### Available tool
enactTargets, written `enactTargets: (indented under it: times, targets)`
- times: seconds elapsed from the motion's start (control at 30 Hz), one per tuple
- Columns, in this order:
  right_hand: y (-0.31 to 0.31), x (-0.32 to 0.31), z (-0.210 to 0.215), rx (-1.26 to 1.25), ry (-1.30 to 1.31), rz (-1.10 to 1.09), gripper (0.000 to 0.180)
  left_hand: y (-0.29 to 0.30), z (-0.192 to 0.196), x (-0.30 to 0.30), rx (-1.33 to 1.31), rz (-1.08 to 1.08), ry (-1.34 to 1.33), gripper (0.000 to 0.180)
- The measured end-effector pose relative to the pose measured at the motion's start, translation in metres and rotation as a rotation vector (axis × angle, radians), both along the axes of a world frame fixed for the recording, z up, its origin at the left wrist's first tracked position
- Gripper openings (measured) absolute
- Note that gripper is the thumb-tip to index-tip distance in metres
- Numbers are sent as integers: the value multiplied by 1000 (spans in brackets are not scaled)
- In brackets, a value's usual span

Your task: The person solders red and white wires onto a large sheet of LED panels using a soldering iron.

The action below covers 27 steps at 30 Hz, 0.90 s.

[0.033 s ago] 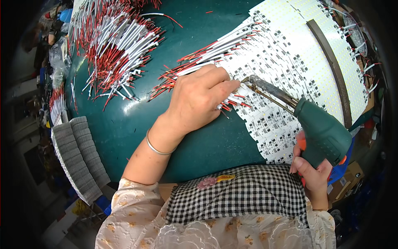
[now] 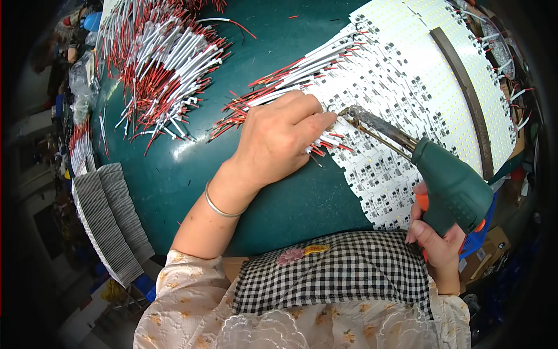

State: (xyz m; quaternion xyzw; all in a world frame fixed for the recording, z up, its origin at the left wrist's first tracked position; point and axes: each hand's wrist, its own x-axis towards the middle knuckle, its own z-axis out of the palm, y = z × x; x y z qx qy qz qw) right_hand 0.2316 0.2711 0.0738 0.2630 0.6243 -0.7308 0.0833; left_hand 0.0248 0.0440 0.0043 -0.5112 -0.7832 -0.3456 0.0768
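Soldering, I'd say: left hand (image 2: 279, 131) closed on wires (image 2: 323, 141) along the boards (image 2: 372, 168), right hand (image 2: 433, 241) gripping the soldering gun (image 2: 456, 180) (tip (image 2: 344, 111) over boards). Next probably needs steady contact.

2 hands (image 2: 276, 136) | 1 soldering gun (image 2: 452, 179) | 1 bangle (image 2: 226, 214) | wires (image 2: 168, 67): dozens, seemingly

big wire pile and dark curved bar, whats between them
Head view, from the big wire pile: green tabletop, a smaller spread of red-and-white wires, then white circuit boards, up to the dark curved bar.
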Motion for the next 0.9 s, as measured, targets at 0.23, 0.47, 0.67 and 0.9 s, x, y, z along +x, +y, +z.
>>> enactTargets:
  times: [0.23,0.47,0.67,0.9]
  targets:
    - [4,10,-14,231,130,42,57,4,3,7,-38,50,32,45]
    - [6,-14,11,138,225,-224,69,2,9,9,-105,59,27,44]
    - [16,-17,10,162,288,-223,71,11,37,13,-220,110,-34,39]
    - [13,-17,8,44,216,-265,70,16,24,3,-234,253,11,36]
